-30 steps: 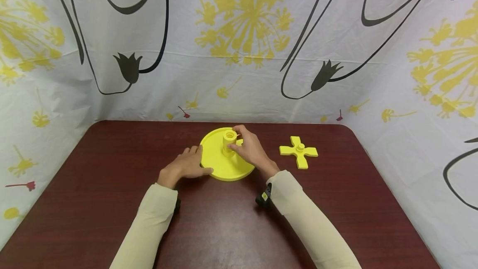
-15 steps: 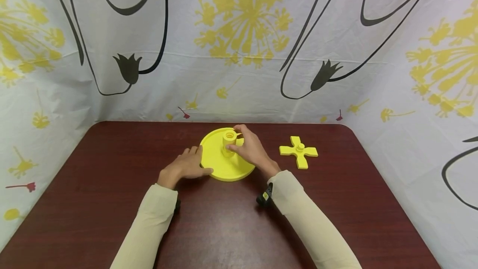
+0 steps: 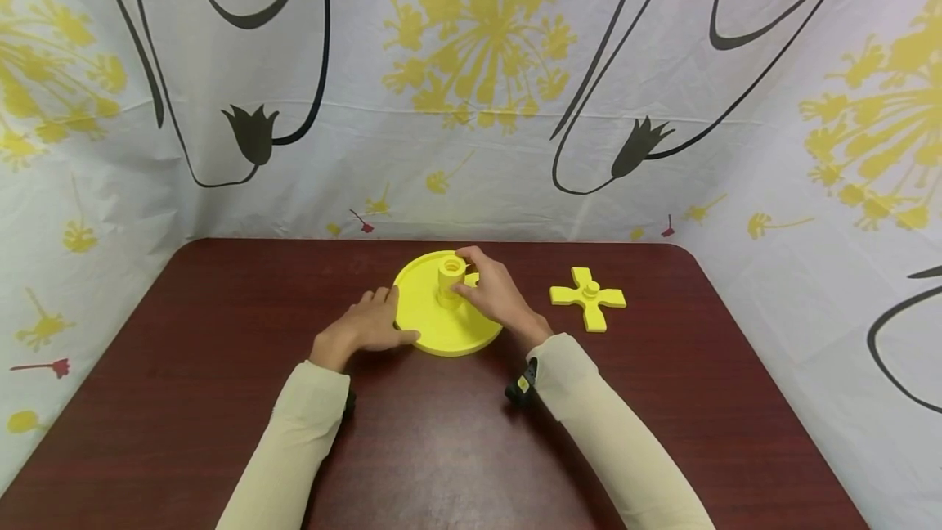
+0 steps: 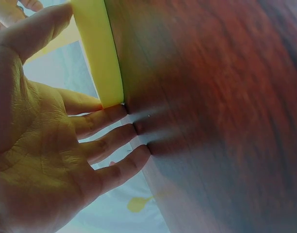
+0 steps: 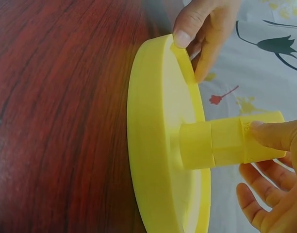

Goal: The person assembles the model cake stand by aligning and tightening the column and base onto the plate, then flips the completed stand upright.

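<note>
Yellow disc [image 3: 450, 335] is lying flat on the dark red table [image 3: 434, 440], left hand [image 3: 370, 324] kinda spread against its rim, fingers mostly straight. Right hand [image 3: 498, 294] is pinching the upright yellow post [image 3: 450, 278] mid-disc. Yellow cross piece [image 3: 590, 298] sits off right, flowery cloth [image 3: 486, 203] behind.

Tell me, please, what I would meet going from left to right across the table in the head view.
Left hand → post → right hand → cross.
</note>
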Tool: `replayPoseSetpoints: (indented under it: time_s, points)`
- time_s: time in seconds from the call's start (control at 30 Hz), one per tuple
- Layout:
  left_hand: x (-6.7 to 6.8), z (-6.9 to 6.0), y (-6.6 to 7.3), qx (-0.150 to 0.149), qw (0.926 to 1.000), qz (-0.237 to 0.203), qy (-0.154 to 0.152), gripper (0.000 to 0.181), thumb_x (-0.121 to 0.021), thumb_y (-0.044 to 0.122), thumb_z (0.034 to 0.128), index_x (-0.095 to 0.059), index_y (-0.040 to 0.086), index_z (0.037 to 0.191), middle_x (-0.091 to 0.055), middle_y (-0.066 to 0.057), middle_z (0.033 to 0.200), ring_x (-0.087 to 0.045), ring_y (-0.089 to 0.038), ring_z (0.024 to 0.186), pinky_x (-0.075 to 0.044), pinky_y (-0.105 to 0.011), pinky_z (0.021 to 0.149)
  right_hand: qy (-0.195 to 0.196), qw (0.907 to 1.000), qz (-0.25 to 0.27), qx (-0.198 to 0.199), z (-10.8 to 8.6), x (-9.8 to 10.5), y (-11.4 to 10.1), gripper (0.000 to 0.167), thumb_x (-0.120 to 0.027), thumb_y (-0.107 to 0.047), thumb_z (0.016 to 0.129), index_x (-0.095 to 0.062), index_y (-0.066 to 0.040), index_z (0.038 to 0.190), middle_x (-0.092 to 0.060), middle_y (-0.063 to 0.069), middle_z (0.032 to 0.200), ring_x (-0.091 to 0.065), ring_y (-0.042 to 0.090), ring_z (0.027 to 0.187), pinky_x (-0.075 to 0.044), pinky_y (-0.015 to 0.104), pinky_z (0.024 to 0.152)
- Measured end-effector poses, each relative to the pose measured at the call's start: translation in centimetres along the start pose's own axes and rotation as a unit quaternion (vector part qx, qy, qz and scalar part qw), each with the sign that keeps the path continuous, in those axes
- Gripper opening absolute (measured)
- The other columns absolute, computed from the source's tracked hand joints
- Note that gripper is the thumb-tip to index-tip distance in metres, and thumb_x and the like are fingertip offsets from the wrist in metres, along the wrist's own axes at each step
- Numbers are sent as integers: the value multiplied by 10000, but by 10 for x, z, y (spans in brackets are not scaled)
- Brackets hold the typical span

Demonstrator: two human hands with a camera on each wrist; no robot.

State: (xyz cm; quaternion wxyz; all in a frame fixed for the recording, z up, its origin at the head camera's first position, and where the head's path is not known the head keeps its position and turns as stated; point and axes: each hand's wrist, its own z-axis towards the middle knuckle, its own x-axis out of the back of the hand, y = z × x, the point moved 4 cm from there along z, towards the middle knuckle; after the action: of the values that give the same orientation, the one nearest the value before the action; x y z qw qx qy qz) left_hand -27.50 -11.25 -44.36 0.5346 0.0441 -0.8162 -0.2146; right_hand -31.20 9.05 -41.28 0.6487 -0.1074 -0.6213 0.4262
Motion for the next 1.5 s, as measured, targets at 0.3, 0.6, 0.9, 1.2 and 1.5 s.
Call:
replayPoseSetpoints:
  time_s: [0.3, 0.6, 0.9, 1.2, 1.5]
  points:
    - [1, -1, 1, -12, 10000, 40, 27, 1002, -619, 519, 913, -136, -86, 1549, -279, -283, 1538, -302, -443, 1390, -311, -570, 1113, 265, 9996, 25, -128, 1, -2, 0, 515, -782, -82, 852, -528, -33, 1297, -634, 146, 1237, -635, 285, 1108, -521, 409, 940]
    - [0, -1, 0, 0, 10000, 67, 40, 1009, -616, 534, 910, -136, -79, 1552, -272, -280, 1545, -292, -443, 1401, -308, -565, 1118, 374, 9987, -45, -338, 0, -4, -2, 490, -794, -129, 849, -525, -55, 1252, -630, 116, 1192, -635, 282, 1083, -530, 393, 912]
    - [-1, 0, -1, 4, 10000, 48, 9, 1022, -613, 552, 905, -129, -68, 1557, -253, -275, 1558, -273, -444, 1414, -304, -568, 1120, 17, 9993, -203, -325, -1, -3, -3, 690, -762, -245, 889, -423, -66, 1463, -533, 128, 1412, -555, 295, 1249, -478, 451, 1004]
    - [-2, 1, -2, -9, 10000, 60, 31, 1025, -613, 553, 905, -125, -69, 1557, -259, -280, 1554, -274, -447, 1413, -296, -575, 1124, -43, 9991, -369, -190, -1, -5, -5, 607, -730, -128, 907, -452, -55, 1442, -578, 147, 1378, -580, 286, 1225, -483, 438, 999]
    - [-2, 1, -2, -27, 10000, 27, 68, 1021, -617, 547, 904, -136, -77, 1553, -276, -278, 1543, -293, -442, 1398, -308, -574, 1115, 262, 9979, -467, -352, -1, -7, -4, 579, -762, -188, 887, -495, -83, 1390, -613, 122, 1328, -610, 283, 1166, -510, 430, 941]
